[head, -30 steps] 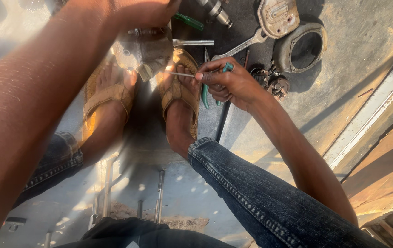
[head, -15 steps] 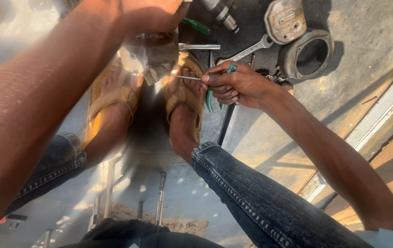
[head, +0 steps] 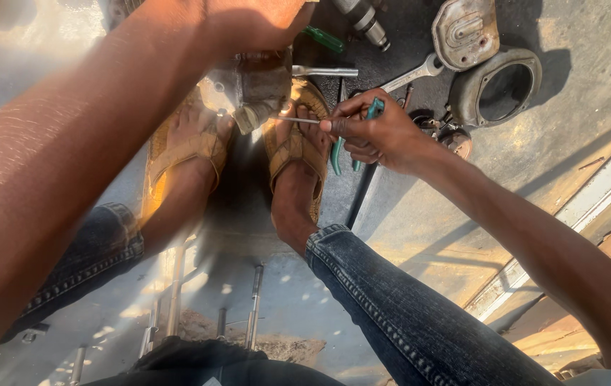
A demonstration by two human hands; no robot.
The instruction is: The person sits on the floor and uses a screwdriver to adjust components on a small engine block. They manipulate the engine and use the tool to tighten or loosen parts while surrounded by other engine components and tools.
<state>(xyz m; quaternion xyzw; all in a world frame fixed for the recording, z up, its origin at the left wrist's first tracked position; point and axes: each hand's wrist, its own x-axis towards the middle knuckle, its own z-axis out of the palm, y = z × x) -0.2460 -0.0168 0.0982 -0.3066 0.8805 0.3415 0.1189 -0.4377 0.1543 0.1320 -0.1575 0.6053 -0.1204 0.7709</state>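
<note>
My left hand [head: 255, 25] grips the top of a grimy metal engine part [head: 259, 86] held between my sandalled feet. My right hand [head: 380, 132] pinches a thin metal rod [head: 295, 120] whose tip points into the part's round port. The same hand also keeps green-handled pliers [head: 339, 150] tucked against its palm, handles hanging down. My left forearm fills the left of the view and hides most of the part's upper side.
On the dark floor behind lie a wrench [head: 409, 75], a socket bar [head: 323, 71], a green-handled screwdriver [head: 323, 39], a grey cover plate [head: 465, 32] and a ring-shaped housing [head: 498, 89]. Several bolts [head: 255, 304] stand near my knees. A raised sill [head: 584, 207] runs at the right.
The view has shifted slightly, with my right hand and the rod now sitting a little lower and steadier at the part's port. My left hand keeps its hold.
</note>
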